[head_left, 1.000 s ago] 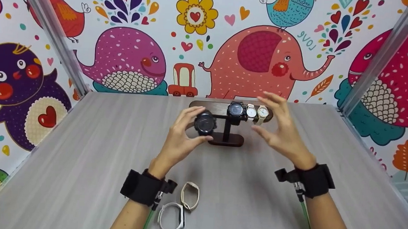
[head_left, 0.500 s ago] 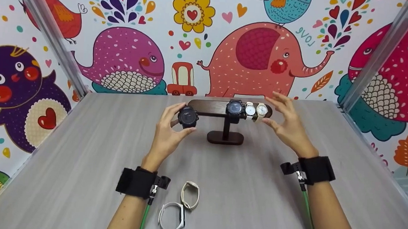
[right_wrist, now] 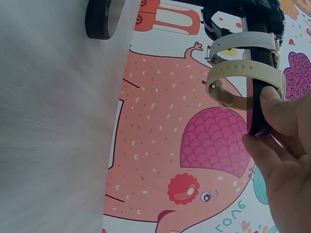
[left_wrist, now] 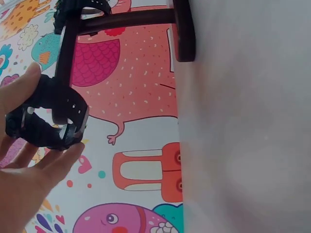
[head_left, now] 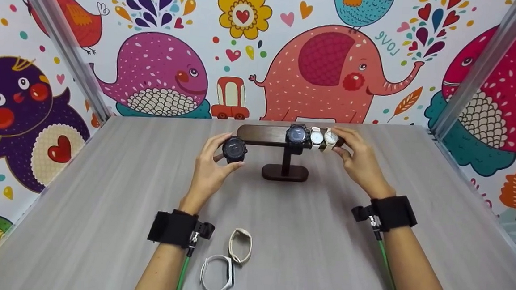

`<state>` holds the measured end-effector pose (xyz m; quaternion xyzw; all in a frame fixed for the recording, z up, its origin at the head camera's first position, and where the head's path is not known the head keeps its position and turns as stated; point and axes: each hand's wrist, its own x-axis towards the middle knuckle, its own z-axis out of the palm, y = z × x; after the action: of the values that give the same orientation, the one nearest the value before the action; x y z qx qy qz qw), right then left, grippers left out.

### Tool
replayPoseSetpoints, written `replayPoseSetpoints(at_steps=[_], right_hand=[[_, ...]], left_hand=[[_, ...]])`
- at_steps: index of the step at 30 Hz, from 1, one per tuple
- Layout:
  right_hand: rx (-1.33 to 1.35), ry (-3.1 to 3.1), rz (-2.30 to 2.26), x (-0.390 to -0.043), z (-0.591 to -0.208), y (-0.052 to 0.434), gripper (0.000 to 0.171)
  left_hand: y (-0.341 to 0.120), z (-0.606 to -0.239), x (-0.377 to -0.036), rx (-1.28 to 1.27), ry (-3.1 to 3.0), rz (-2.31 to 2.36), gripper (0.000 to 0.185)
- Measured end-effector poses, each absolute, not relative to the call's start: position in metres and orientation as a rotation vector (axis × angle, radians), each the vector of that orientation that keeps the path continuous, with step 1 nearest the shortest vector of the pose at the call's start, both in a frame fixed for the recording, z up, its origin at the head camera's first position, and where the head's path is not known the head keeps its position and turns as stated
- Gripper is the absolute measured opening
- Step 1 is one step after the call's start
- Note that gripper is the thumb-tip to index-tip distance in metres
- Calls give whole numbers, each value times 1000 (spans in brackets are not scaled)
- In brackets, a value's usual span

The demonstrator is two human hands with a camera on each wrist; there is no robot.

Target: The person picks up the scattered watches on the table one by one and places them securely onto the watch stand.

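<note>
Two hands work at a dark wooden T-shaped watch stand (head_left: 285,172) on a grey table (head_left: 103,189). Left hand (head_left: 209,171): thumb and fingers pinch a black watch (head_left: 234,150), its closed strap forming a loop, held just at the left end of the stand's crossbar (head_left: 261,135). Right hand (head_left: 361,162): fingers and thumb grip the crossbar's right end, touching or just beside the cream-strapped watch (head_left: 331,139). Already on the bar, from centre rightward: a second black watch (head_left: 297,135), a white-strapped watch (head_left: 316,138), then the cream one.

Key relation: the crossbar's long axis runs left–right, and its free left end lies immediately right of the held watch; the left hand is the nearer one to that end, while the right hand holds the opposite end.

Head view: shows both hands, the whole stand, and, near the left forearm, two loose bands lying on the table, a beige band (head_left: 240,246) and a white band (head_left: 217,275); it cannot settle whether the strap loop has met the bar tip. Left wrist view: shows the black watch (left_wrist: 46,119) from behind, the bar seeming to enter its loop, though overlap alone cannot be ruled out. Right wrist view: shows a fingertip (right_wrist: 274,104) pressed on the bar end beside the cream strap (right_wrist: 245,80).
</note>
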<state>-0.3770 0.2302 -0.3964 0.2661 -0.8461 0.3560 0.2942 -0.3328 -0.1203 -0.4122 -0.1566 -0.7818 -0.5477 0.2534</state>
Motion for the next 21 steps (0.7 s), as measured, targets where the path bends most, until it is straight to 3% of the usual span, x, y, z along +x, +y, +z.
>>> replayPoseSetpoints(at_steps=[12, 21], right_hand=[[743, -2264, 930, -378, -396, 225, 45], [726, -2245, 920, -376, -397, 230, 47]], left_hand=[[-136, -419, -338, -338, -2172, -1507, 68], [-136, -403, -360, -389, -2297, -1605, 72]])
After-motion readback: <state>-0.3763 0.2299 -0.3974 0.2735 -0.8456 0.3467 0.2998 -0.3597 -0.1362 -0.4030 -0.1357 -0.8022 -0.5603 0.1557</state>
